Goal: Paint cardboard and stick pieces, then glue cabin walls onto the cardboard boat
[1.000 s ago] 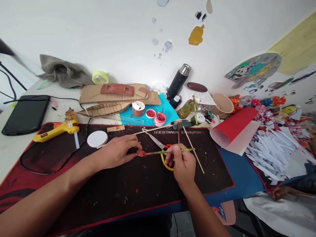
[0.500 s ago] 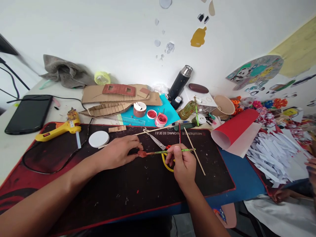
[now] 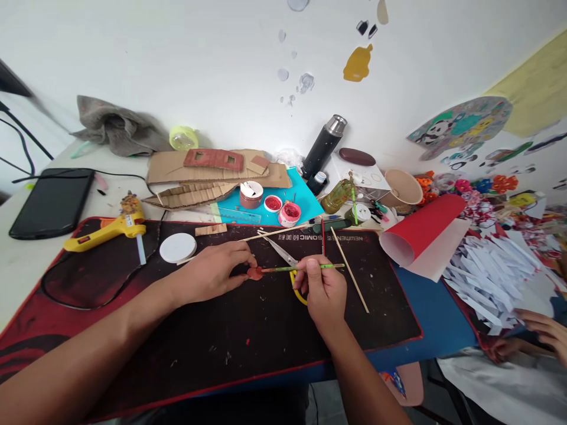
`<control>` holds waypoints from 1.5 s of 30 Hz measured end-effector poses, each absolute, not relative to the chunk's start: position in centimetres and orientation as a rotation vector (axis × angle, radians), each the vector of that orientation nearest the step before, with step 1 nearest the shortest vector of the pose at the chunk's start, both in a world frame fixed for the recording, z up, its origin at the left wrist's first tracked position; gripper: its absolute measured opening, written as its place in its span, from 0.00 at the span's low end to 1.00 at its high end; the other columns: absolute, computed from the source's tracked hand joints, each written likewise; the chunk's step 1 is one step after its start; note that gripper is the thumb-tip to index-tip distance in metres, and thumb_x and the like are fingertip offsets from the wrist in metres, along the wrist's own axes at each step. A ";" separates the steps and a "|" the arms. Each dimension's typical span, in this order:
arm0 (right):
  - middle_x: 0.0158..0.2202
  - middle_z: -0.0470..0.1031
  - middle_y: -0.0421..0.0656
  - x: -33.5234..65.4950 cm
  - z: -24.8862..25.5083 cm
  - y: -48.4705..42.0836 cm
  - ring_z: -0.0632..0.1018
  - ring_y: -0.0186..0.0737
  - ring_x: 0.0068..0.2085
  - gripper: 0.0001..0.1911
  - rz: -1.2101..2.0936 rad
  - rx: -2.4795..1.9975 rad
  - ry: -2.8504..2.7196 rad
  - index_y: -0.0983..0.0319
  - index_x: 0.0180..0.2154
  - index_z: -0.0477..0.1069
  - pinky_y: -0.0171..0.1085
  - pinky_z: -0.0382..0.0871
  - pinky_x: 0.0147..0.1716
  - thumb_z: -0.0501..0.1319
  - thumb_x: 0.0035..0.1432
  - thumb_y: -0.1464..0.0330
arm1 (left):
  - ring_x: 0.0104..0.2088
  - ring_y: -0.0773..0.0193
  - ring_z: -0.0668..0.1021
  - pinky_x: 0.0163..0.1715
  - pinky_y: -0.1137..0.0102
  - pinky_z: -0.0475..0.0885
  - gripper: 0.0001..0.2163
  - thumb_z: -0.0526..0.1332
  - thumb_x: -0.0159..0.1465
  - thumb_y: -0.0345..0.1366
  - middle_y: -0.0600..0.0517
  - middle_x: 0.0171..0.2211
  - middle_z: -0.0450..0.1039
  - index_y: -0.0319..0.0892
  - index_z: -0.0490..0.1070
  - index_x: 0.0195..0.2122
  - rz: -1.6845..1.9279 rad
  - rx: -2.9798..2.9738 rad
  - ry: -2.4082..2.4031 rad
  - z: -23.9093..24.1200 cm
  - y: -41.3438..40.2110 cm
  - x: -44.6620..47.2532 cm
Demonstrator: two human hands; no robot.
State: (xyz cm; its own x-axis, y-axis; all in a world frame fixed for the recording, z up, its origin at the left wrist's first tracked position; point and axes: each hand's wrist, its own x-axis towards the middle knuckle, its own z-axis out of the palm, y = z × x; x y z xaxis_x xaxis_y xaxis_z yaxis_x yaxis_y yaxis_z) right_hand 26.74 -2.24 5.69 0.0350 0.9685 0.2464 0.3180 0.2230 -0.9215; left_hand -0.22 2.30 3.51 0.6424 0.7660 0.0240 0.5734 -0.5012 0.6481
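Between the thumb and fingers of my left hand [image 3: 217, 268] is a small red-brown painted piece [image 3: 256, 273], its material too small to make out. My right hand [image 3: 325, 289] is closed round a thin green-stained paintbrush [image 3: 287, 269], whose tip meets the piece's right side. Just behind the right hand lie scissors [image 3: 283, 251] with yellow handles, partly covered by that hand. Farther back stand an open jar of red paint [image 3: 290, 213], its red-stained lid [image 3: 273, 203] and a brown paint jar [image 3: 251, 193] with a white lid on top.
A yellow glue gun [image 3: 106, 233] and a white disc [image 3: 178, 248] lie to the left. Behind are a cardboard boat hull [image 3: 190, 196] and a black thermos [image 3: 323, 144]. Thin sticks [image 3: 349, 270] lie on the dark mat [image 3: 199, 354]. At right, another person's hand [image 3: 544, 330] is beside paper strips [image 3: 487, 283].
My right hand and the paintbrush have shifted slightly left, the tip moving farther over the red-brown piece. My left hand stays put. The other person's hand has come farther into view at right.
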 end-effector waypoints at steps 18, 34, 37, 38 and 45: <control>0.22 0.77 0.39 27.5 5.8 -2.7 0.76 0.35 0.20 0.25 0.826 -1.275 -1.395 0.60 0.35 0.78 0.32 0.68 0.20 0.58 0.79 0.51 | 0.51 0.55 0.82 0.48 0.64 0.74 0.08 0.61 0.74 0.39 0.50 0.50 0.78 0.49 0.77 0.50 0.339 2.227 1.054 4.0 2.4 -0.2; 0.23 0.76 0.39 27.2 5.6 -2.5 0.77 0.35 0.21 0.25 0.879 -1.265 -1.382 0.60 0.35 0.79 0.32 0.67 0.20 0.58 0.78 0.50 | 0.49 0.53 0.81 0.47 0.64 0.73 0.07 0.68 0.72 0.43 0.50 0.49 0.77 0.48 0.78 0.46 0.299 2.205 1.045 4.1 2.2 -0.8; 0.23 0.76 0.38 26.9 5.5 -2.3 0.78 0.34 0.21 0.25 0.892 -1.254 -1.380 0.60 0.35 0.79 0.31 0.67 0.20 0.58 0.78 0.50 | 0.50 0.55 0.81 0.49 0.65 0.72 0.04 0.64 0.74 0.39 0.51 0.49 0.77 0.49 0.80 0.45 0.326 2.179 0.950 4.2 2.4 -1.1; 0.23 0.76 0.38 26.8 5.5 -2.2 0.78 0.34 0.21 0.25 0.899 -1.248 -1.382 0.60 0.35 0.79 0.31 0.66 0.20 0.58 0.79 0.51 | 0.50 0.56 0.81 0.50 0.65 0.72 0.06 0.62 0.75 0.37 0.51 0.49 0.77 0.50 0.80 0.44 0.338 2.171 0.921 4.2 2.5 -1.2; 0.22 0.75 0.38 26.1 5.7 -1.8 0.76 0.34 0.21 0.25 0.908 -1.230 -1.378 0.60 0.35 0.78 0.32 0.66 0.20 0.58 0.79 0.50 | 0.44 0.57 0.80 0.44 0.66 0.72 0.03 0.63 0.71 0.34 0.52 0.43 0.78 0.48 0.75 0.44 0.354 2.121 0.998 4.6 2.7 -1.3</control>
State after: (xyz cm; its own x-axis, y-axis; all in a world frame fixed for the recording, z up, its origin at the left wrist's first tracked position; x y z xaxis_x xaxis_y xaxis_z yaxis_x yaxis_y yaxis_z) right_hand 26.10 -1.82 5.73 0.0561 0.9773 0.2045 0.1978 0.1899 -0.9617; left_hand -1.34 2.67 4.58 0.6573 0.7509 -0.0639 0.5428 -0.4129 0.7314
